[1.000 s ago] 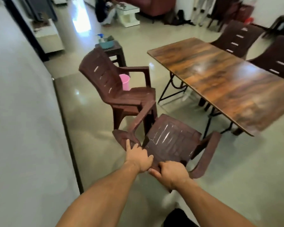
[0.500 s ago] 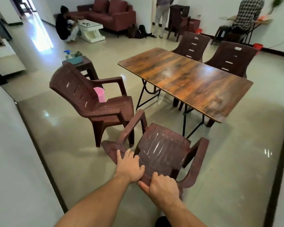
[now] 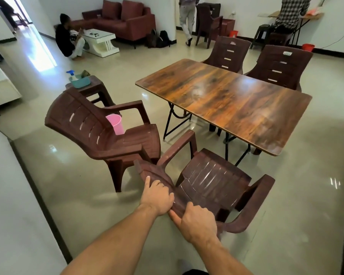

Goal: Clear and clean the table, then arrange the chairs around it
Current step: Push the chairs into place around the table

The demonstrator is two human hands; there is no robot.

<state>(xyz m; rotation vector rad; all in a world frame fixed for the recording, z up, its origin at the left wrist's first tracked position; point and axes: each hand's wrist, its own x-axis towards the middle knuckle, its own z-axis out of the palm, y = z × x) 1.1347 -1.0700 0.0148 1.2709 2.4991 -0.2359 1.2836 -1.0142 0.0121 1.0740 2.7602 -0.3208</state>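
Two bare hands grip the top edge of the backrest of a dark brown moulded plastic armchair (image 3: 213, 181) at the bottom centre of the view. Its back is towards the wearer and its slatted seat faces away. The left hand (image 3: 157, 197) lies over the rim with the fingers curled over the far side and the thumb stretched along the back. The right hand (image 3: 199, 223), just beside it at about 4 o'clock, is clamped round the same rim, knuckles up and thumb underneath. From the hands, the rectangular glossy wood-grain table on black metal legs (image 3: 226, 102) stands at 1 o'clock, and the held chair's front sits near the table's near end. At 10 o'clock a second matching brown armchair (image 3: 99, 132) stands just beside the held one, with a pink plastic cup (image 3: 115, 124) upright on its seat. Behind it is a brown plastic stool (image 3: 91, 88) carrying a teal basin (image 3: 79, 81) with a blue-topped spray bottle (image 3: 72, 74) in it. Two more brown chairs (image 3: 229, 53) (image 3: 280, 68) stand at the table's far side, at 12 and 1 o'clock. Each bears a small pale sticker (image 3: 286, 53) near the top of its back, too small to read. No other writing or brand can be made out.
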